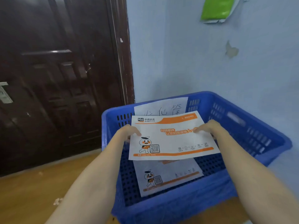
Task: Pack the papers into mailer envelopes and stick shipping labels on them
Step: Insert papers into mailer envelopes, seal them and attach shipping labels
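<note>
A white and orange mailer envelope with a cartoon courier and a QR code hangs flat over a blue plastic crate. My left hand pinches its left edge, thumb on top. My right hand pinches its right edge the same way. A second mailer envelope of the same print lies on the crate's perforated floor below. A white sheet with handwritten characters leans on the crate's far wall.
The crate stands on a wooden floor against a pale blue wall. A dark brown door is at the left. A green packet is stuck high on the wall. Small scraps lie on the floor.
</note>
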`<state>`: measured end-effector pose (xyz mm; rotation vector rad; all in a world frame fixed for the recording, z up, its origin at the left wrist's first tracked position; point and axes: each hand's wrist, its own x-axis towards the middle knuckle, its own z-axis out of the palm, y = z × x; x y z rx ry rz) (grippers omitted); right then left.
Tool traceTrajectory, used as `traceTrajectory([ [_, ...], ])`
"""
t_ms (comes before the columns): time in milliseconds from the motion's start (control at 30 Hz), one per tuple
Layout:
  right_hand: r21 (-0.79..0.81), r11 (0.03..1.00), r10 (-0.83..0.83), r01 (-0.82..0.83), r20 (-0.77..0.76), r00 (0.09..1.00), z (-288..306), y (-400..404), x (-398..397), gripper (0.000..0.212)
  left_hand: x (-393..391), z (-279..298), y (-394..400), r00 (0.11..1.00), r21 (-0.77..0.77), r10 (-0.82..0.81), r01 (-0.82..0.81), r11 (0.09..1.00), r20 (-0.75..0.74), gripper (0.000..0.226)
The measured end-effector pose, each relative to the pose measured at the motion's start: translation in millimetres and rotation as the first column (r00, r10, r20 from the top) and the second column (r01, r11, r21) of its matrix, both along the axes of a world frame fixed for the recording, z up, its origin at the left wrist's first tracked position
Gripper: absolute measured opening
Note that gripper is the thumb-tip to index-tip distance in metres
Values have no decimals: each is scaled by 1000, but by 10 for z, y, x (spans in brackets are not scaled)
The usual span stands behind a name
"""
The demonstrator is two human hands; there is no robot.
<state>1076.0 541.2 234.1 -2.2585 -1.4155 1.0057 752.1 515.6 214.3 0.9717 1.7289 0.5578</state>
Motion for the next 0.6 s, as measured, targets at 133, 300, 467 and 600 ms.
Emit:
traceTrajectory([
  [133,-229,971,88,-73,54,995,-462,271,104,88,44,-369,27,998,-163,-54,47,985,-35,39],
  [300,-329,936,155,-126,63,986,-882,627,134,88,114,-761,103,992,-304,-97,66,950,-87,38],
  [467,-418,880,271,-223,57,961,-1271,865,136,90,201,-1117,85,996,-385,-12,-23,923,-89,37],
  [600,-478,834,332,-275,38,942,-1747,1104,163,98,252,-1412,70,989,-382,78,-121,916,-128,34],
])
